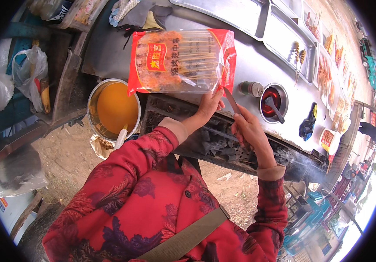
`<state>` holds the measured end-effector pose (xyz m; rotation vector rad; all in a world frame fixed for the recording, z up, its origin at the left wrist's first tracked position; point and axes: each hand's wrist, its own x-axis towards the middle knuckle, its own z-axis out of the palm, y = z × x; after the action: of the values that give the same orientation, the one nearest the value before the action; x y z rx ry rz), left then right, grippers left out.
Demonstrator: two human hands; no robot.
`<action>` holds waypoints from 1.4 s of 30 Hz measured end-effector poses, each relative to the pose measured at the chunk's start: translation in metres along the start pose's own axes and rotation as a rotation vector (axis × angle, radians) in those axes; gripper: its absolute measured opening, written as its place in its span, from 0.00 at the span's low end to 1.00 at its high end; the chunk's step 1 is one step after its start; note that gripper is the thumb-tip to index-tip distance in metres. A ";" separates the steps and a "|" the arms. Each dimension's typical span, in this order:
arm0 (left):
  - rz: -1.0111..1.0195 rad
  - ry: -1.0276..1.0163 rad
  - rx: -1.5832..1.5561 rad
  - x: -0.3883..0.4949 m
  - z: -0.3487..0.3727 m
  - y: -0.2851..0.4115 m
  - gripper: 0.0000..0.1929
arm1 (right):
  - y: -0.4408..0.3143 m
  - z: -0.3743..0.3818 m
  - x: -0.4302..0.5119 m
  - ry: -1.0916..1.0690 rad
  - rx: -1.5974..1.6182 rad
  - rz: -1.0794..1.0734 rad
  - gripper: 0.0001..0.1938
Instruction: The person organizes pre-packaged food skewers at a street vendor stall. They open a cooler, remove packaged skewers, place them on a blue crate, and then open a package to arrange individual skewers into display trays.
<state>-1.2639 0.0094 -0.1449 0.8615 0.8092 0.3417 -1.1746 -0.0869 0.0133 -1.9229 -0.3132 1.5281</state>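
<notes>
A clear and red plastic bag of skewered meat [178, 60] lies over the steel counter, its sticks pointing right. My left hand [207, 106] grips the bag's lower right corner. In my right hand [248, 127] is a knife [232, 101], its blade tip at that same corner, close to my left fingers. Right of the knife, a shaker jar [251, 89] lies on its side beside a steel bowl of dark red sauce [274, 103] with a brush [274, 109] in it. A pot of orange liquid [118, 106] stands to the left of my hands.
A charcoal grill [219, 140] runs along the counter's near edge below my forearms, smoking at its right end. Steel trays [289, 46] line the far side, one with skewers. Cloths [142, 16] lie at the back; a tub [328, 140] stands at the right.
</notes>
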 end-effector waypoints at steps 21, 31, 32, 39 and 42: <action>-0.041 -0.048 0.038 -0.002 0.001 0.012 0.16 | 0.022 0.034 0.009 0.162 0.015 -0.085 0.23; -0.005 -0.105 0.120 -0.004 -0.003 0.020 0.18 | 0.055 0.052 0.015 0.299 0.068 -0.322 0.23; -0.013 -0.113 0.113 -0.004 -0.003 0.020 0.18 | 0.054 0.051 0.014 0.289 0.063 -0.330 0.23; 0.005 -0.068 0.147 -0.011 -0.004 0.023 0.18 | 0.027 0.040 0.034 0.219 0.143 -0.290 0.21; -0.055 -0.075 0.096 -0.016 -0.006 0.026 0.17 | 0.012 0.023 0.037 0.170 0.182 -0.302 0.20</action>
<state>-1.2780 0.0199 -0.1196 0.9343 0.7829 0.2225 -1.1875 -0.0679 -0.0255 -1.7580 -0.3585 1.1487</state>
